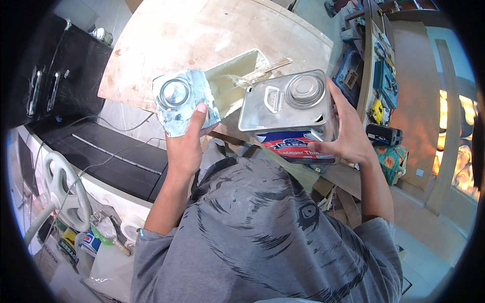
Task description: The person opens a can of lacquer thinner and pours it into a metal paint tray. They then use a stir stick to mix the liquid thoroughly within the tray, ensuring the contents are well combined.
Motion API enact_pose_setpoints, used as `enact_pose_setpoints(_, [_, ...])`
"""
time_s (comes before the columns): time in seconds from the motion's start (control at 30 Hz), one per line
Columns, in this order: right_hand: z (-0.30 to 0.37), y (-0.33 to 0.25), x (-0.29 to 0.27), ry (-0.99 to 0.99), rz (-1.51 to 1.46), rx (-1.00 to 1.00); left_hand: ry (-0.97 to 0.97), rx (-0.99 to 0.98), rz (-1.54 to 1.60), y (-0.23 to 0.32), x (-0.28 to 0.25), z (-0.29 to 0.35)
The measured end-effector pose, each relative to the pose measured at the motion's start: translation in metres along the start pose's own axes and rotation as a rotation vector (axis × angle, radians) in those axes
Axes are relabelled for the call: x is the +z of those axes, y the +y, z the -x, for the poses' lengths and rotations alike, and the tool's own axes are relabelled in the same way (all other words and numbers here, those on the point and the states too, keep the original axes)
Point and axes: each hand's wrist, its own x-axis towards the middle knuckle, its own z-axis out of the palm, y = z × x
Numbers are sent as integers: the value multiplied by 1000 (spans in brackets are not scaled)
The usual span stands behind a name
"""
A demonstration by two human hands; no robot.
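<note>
My left hand grips a small squarish can with a pale blue, paint-smeared top and a round metal cap. The thumb presses on its near side and the other fingers are mostly hidden. In my right hand is a larger rectangular metal solvent can with a silver top, a folded carry handle, a round cap and a red and blue label. It tilts so that both top and label show. Behind and between the cans lies a cream-coloured cut-open container with thin wooden sticks across its edge.
A worn wooden board spreads out ahead. At left are a black cabinet, a loose cable and a grey handwheel. A brush lies among clutter at lower left. Tools, including a teal case, line a bench at right.
</note>
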Motion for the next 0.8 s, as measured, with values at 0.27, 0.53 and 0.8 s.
enact_pose_setpoints(0.27, [11, 15, 20, 92, -103, -14, 21, 2, -1, 3, 3, 0])
enact_pose_setpoints(0.53, [25, 49, 61, 292, -322, -133, 58, -12, -42, 9, 4, 0])
enact_pose_setpoints(0.8, [8, 118, 101, 634, -770, -136, 21, -89, -179, 31, -44, -46])
